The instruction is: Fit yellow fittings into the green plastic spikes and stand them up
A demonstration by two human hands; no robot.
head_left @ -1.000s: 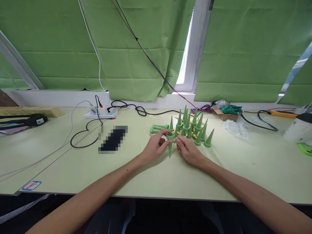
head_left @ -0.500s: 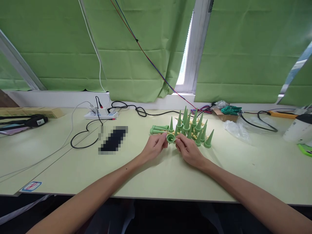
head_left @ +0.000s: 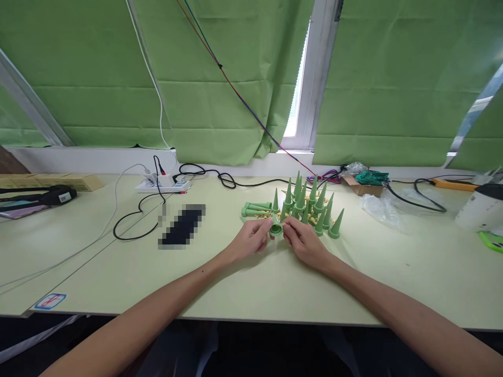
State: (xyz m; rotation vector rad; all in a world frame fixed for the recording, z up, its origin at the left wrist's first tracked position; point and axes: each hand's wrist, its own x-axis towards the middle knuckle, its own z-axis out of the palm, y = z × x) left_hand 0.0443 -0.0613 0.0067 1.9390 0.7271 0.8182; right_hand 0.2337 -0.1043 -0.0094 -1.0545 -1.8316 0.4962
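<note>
A hollow green plastic cone-shaped spike (head_left: 276, 229) is in my left hand (head_left: 253, 235), its fingers closed on the left side. The wide open end is toward me and tilted downward. My right hand (head_left: 302, 240) is at the right side of the spike, thumb and fingers pinched together; what they hold, if anything, is too small to make out. Just beyond my hands, several green spikes (head_left: 301, 201) stand points up. Small yellowish pieces (head_left: 271, 214) lie scattered among them. Left of the group, several green spikes (head_left: 257, 209) lie on their sides.
A blurred dark object (head_left: 183, 225) lies left of my hands. Behind it are a power strip (head_left: 165, 184) and black cables (head_left: 228, 180). To the right are clear plastic bags (head_left: 381, 209), a small cardboard box (head_left: 365, 187) and a white container (head_left: 481, 209). Green blinds hang behind.
The held spike has tipped, its open end turning from facing me to facing lower. My left hand has rotated with it and come slightly down. The right hand stays nearly where it was.
</note>
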